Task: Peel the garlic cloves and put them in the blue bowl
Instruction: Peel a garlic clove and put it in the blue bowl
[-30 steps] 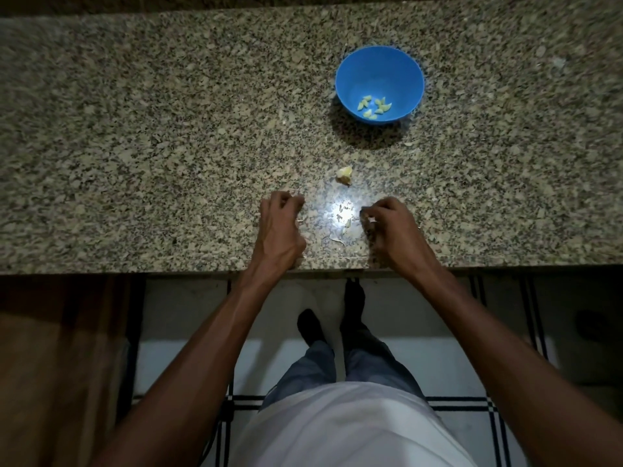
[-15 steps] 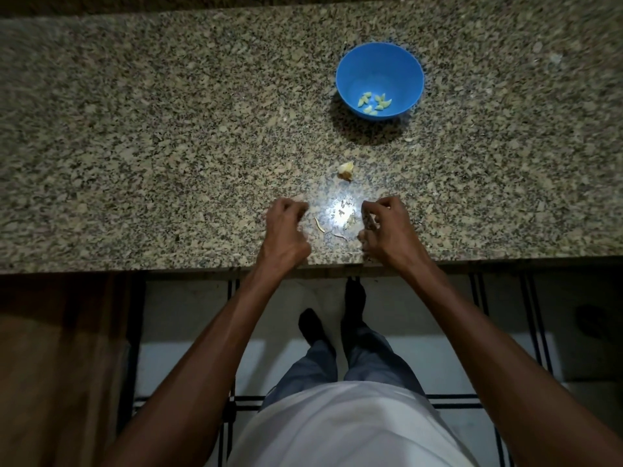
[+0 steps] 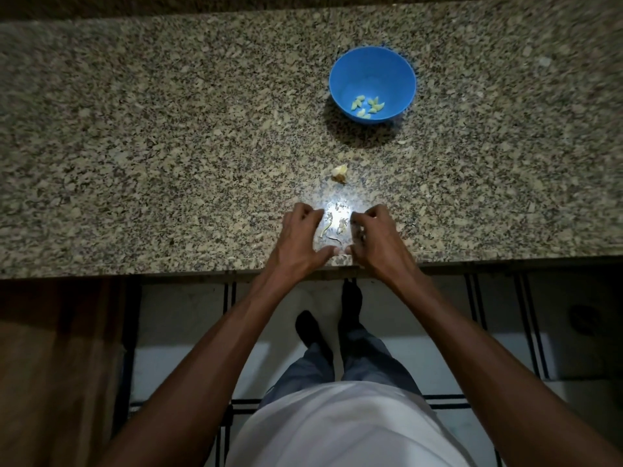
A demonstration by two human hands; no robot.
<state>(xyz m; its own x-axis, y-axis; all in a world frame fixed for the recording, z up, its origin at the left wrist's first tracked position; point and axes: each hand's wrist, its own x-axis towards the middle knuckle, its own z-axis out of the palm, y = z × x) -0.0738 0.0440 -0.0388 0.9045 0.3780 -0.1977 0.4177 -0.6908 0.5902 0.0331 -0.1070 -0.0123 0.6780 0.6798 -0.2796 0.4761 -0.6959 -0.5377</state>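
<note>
**Peeling over the scraps, bowl well ahead**

Speckled granite tabletop carries everything, its front edge just under the wrists. Well beyond the hands sits the round blue plastic bowl, holding a small cluster of pale peeled garlic cloves. Between bowl and hands lies one pale garlic piece with a brown end — likely next in line. The left hand and right hand hover close together at the near edge, fingers curled inward. The right seems to pinch something small, though I cannot tell for certain; the left shows nothing held. Thin strips of papery skin lie between them. Best to work low over that litter, strip the skin fully, then carry the clove across to the bowl.
</note>
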